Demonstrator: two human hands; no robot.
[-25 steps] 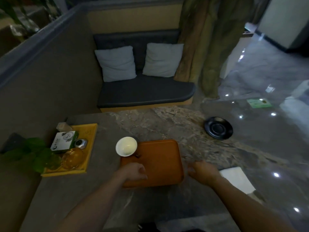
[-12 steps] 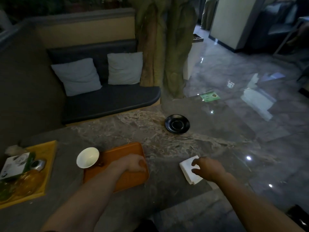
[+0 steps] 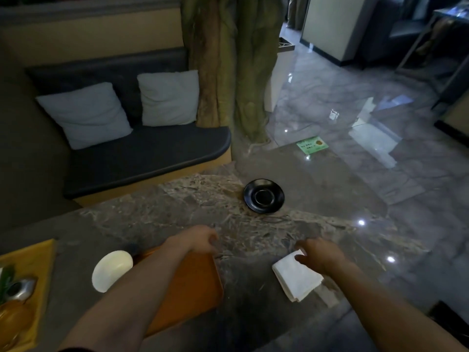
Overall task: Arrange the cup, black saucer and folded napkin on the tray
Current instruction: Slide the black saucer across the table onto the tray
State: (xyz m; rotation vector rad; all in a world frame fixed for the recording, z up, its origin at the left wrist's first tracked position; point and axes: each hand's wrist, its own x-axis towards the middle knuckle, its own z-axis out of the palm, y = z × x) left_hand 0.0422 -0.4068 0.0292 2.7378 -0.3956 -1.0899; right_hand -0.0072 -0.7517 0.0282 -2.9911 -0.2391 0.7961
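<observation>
Broadly, the marble tabletop point(image 3: 317, 199) carries everything, and nothing sits on the orange tray point(image 3: 187, 285) yet. It lies at the near edge under the left forearm, within easy reach of both hands, probably so each piece can be drawn in to it. The napkin point(image 3: 295, 279) lies folded to its right, well apart. The right hand point(image 3: 321, 255) rests on the napkin's far corner, fingers spread flat and not yet pinching it, likely about to gather it. The saucer point(image 3: 264, 196) waits farther back, untouched. The cup point(image 3: 112, 270) stands just beside the tray's left edge. The left hand point(image 3: 199, 238) hovers by the tray's far corner, fingers curled loosely around nothing, perhaps steadying the tray.
</observation>
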